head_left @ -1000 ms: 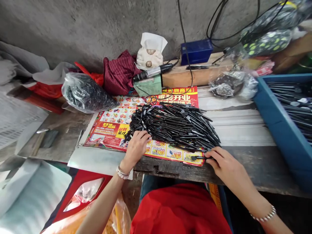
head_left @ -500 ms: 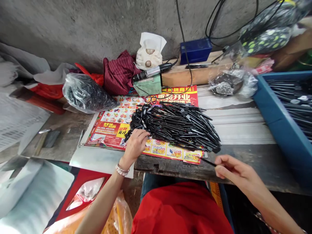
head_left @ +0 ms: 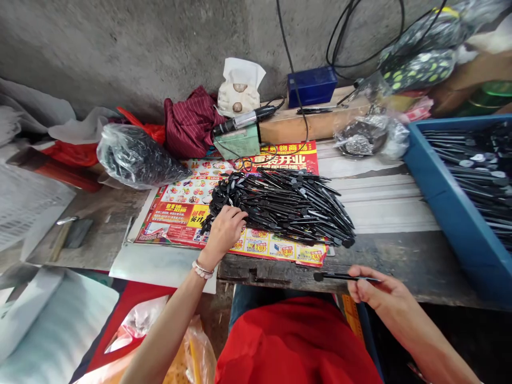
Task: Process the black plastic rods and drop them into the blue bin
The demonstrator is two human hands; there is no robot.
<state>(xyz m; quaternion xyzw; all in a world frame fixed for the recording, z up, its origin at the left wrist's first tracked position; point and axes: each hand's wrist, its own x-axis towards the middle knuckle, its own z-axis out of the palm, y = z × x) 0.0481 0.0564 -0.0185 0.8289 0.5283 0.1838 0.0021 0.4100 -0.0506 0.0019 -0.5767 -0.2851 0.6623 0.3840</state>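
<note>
Left hand (head_left: 226, 228) rests curled at the near edge of the rod pile (head_left: 288, 205), perhaps steadying it, though whether it pinches any is hidden. Printed paper (head_left: 172, 217) beneath likely shields the pile from the rough bench (head_left: 412, 256). One separate black rod (head_left: 334, 276), broad tip leftward and probably kept free, is pinched in the right hand (head_left: 374, 288), short of the blue bin (head_left: 444, 197).

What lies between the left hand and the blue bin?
In the head view: the pile of thin black pieces on printed paper, then a pale stretch of bench.
</note>
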